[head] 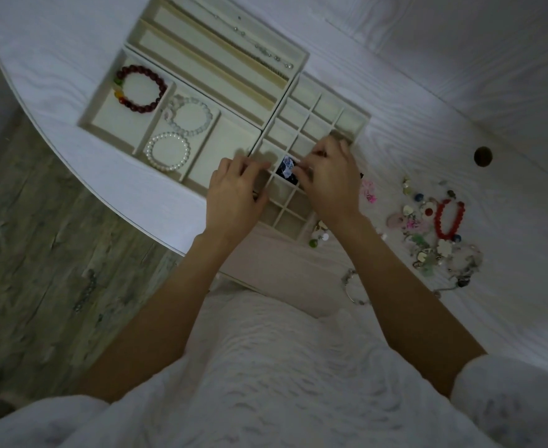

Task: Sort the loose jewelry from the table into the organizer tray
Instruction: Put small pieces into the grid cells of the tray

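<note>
- Nearest: silver bangle-style bracelet (354,287) lies on the white wood-grain worktop (460,108), near its front edge, well apart from both hands.
- Loose pile of mixed small jewelry (434,234), including a red beaded bracelet (448,218), sits to the right of the right hand (330,179); that hand is the nearer one for the next pick. Bare worktop between pile and tray, so the path looks open.
- Left hand (233,192) rests on the near-left edge of the cream gridded organizer tray (353,119), fingers curled over the rim; it looks like a steadying grip.
- Right hand, fingers bent, hangs over the grid just right of a small blue-and-white floral piece (287,168) sitting in a cell. Whether it pinches that piece, can't tell.
- Far left: dark red bead bracelet (140,88) and two white pearl bracelets (169,151) already in the wide compartments; thin chain necklace (250,43) in the long slot.
</note>
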`<action>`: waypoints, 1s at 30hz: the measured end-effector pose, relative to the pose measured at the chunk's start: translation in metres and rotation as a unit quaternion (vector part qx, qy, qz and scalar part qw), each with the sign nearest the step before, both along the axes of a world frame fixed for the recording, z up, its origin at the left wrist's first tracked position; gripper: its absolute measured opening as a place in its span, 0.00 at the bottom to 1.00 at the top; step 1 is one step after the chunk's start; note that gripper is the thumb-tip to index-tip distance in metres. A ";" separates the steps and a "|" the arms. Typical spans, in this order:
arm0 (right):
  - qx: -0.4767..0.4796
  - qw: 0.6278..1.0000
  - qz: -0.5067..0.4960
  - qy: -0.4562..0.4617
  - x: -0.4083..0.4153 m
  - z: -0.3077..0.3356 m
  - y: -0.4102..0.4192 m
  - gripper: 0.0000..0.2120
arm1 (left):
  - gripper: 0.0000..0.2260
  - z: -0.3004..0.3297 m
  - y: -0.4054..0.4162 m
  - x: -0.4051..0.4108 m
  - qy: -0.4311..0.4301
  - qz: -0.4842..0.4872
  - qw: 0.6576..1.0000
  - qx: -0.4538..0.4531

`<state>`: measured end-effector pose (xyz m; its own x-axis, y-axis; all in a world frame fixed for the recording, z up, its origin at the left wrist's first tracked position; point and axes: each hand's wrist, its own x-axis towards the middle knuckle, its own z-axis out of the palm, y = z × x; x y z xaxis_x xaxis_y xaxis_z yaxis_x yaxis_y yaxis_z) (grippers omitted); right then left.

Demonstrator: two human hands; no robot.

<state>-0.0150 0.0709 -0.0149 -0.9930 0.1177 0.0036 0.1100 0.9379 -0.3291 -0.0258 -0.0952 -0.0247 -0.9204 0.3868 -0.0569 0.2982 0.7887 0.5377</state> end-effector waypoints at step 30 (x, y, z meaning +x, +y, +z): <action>0.013 0.998 0.023 -0.057 -0.011 0.015 -0.007 0.08 | 0.19 0.002 -0.001 -0.002 0.006 -0.019 1.000 -0.008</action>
